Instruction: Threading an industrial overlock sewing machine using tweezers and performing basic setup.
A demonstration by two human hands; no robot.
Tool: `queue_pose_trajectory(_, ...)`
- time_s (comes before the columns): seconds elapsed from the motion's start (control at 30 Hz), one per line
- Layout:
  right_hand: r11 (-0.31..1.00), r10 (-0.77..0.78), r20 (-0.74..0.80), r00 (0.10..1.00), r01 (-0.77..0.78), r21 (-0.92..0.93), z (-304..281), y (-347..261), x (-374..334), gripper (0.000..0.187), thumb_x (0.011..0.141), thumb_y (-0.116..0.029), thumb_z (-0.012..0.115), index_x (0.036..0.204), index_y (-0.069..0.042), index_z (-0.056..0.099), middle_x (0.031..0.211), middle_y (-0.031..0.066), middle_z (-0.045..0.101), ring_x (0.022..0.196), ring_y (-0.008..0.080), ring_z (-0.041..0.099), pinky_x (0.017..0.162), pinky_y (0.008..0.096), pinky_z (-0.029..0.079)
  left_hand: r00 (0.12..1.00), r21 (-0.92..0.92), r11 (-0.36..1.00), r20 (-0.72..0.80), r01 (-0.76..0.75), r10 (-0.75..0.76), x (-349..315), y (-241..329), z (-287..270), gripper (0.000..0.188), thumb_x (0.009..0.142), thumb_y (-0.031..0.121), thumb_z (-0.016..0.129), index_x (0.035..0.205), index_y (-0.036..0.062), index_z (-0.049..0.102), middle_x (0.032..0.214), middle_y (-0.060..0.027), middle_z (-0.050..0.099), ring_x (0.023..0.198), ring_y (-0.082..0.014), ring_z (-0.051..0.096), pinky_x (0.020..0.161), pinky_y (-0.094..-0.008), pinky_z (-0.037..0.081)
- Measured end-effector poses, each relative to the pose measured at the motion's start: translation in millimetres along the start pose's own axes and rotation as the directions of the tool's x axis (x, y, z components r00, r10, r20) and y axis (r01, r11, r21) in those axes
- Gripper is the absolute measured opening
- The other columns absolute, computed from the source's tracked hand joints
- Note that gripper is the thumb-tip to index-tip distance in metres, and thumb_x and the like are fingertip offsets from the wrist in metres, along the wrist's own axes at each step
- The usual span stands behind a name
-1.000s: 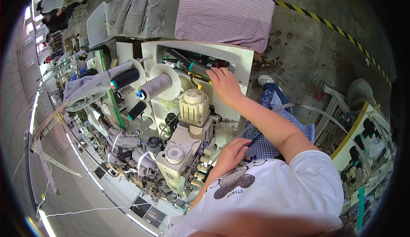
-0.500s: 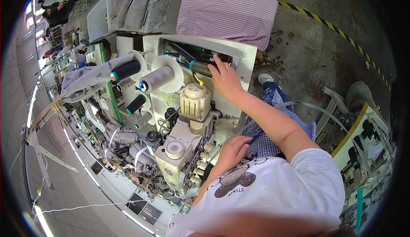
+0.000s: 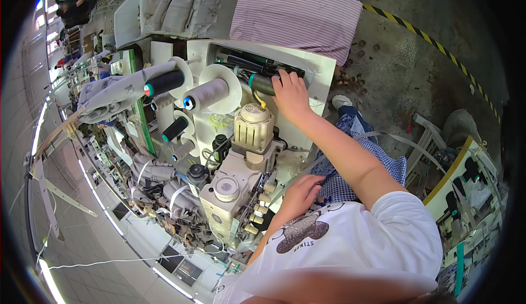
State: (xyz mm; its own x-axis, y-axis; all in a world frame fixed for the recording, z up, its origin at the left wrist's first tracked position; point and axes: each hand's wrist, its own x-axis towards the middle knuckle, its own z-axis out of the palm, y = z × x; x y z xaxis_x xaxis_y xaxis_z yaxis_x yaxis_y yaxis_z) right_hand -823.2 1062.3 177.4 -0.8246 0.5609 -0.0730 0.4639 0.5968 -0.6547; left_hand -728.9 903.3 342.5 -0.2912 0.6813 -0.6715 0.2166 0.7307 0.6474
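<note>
A black thread cone with a teal tip lies at the near edge of an open recess in the white machine table. My right hand is closed around its wide end, fingertips over the far side. Several more dark cones lie in the recess behind it. My left hand rests beside the sewing machine, close to my shirt, holding nothing, its fingers loosely stretched out. Between the hands stands the machine's cream motor housing.
Left of the motor, a grey thread cone and black cones sit on a stand. A striped pink cloth lies beyond the table. Grey fabric pieces are stacked at far left. Yellow-black tape marks the floor.
A dark cone that stood tilted over the recess now lies down in it. My right hand has shifted slightly, its raised fingers lowered onto the black cone. My left hand is nearly unmoved.
</note>
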Motion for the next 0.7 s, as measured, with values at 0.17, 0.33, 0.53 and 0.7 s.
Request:
queue_pose_trajectory(0.17,1.0,-0.02,-0.088,0.996,0.02,-0.008,8.5,1.9,-6.4,0.06,0.069,-0.018,0.079,0.123,-0.002,0.056,0.135,0.0151,0.05,0.112,0.0306,0.049,0.094,0.041,0.043,1.0,-0.011,1.0,0.018,0.012,-0.012,4.2,4.5,-2.0,0.025,0.094,0.01,0.059,0.118,0.0048,0.064,0.108,-0.0133,0.064,0.098,-0.0294,0.064,0.085,-0.0349,0.051)
queue_pose_trajectory(0.33,0.999,-0.025,-0.091,0.996,0.029,0.045,4.1,1.9,-8.2,0.06,0.07,-0.018,0.078,0.123,-0.003,0.056,0.136,0.0152,0.049,0.112,0.0302,0.049,0.094,0.0417,0.042,1.0,-0.007,1.0,0.001,-0.017,0.017,4.9,1.3,-0.7,0.024,0.094,0.01,0.059,0.117,0.005,0.064,0.109,-0.0135,0.064,0.099,-0.0308,0.063,0.086,-0.0353,0.05)
queue_pose_trajectory(0.53,0.999,-0.045,-0.096,0.994,0.048,0.025,0.3,4.0,-7.8,0.058,0.071,-0.02,0.077,0.122,-0.003,0.057,0.134,0.015,0.052,0.11,0.0296,0.05,0.092,0.0416,0.042,1.0,-0.01,1.0,-0.006,-0.014,0.014,1.1,3.5,2.0,0.024,0.093,0.01,0.06,0.117,0.0047,0.064,0.109,-0.0134,0.064,0.099,-0.0319,0.063,0.086,-0.0357,0.05)
queue_pose_trajectory(0.7,0.996,-0.023,-0.125,0.992,0.033,0.079,-6.5,10.4,0.8,0.055,0.074,-0.02,0.076,0.123,-0.004,0.057,0.13,0.0133,0.054,0.108,0.0302,0.052,0.091,0.0421,0.043,0.999,-0.01,1.0,-0.037,-0.028,0.027,-10.5,6.0,4.1,0.025,0.092,0.01,0.06,0.116,0.0046,0.064,0.109,-0.0133,0.064,0.1,-0.032,0.062,0.086,-0.0359,0.05)
